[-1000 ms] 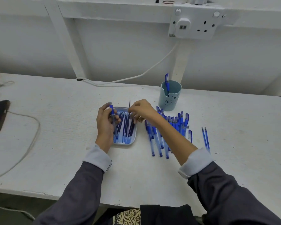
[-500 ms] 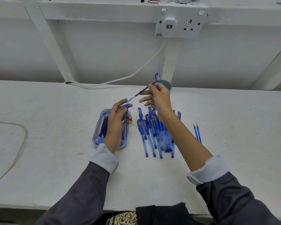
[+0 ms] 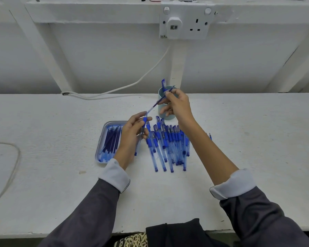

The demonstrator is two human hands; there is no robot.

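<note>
My left hand grips a clear pen barrel with a blue grip, held above the table. My right hand pinches a thin blue refill whose lower end meets the barrel's top. A small blue tray with several refills lies left of my left hand. Several blue pens lie in a row on the white table between my forearms. A teal cup holding one pen stands behind my right hand.
A white cable runs along the wall to a plug in a double socket. Another cable loops at the table's left. One more pen tip shows right of my right forearm.
My right hand has lifted a refill out of the tray and brought it up in front of the cup. My left hand rose with the barrel to meet it. The view shifted right.
</note>
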